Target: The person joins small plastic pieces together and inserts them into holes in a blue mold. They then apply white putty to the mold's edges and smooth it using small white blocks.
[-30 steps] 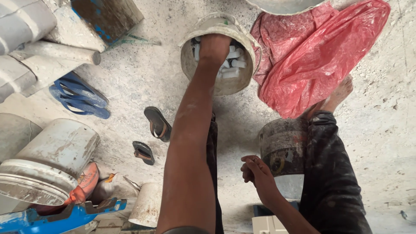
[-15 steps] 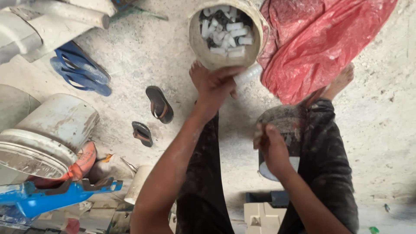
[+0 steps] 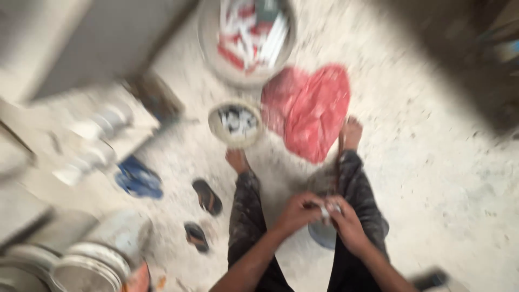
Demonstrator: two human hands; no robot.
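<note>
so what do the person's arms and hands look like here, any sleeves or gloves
Both forearms are bare, with no sleeves showing, and the left hand and right hand wear no gloves. No watch, ring or band can be made out, though the picture is blurred. Below them the person wears dark trousers speckled with pale dust, and the feet are bare.

red plastic sheet (image 3: 308, 111), blue sandals (image 3: 139, 178), two buckets of white pieces (image 3: 236, 123).

Left hand (image 3: 296, 212) and right hand (image 3: 346, 221) pinch white piece (image 3: 326, 211).
</note>
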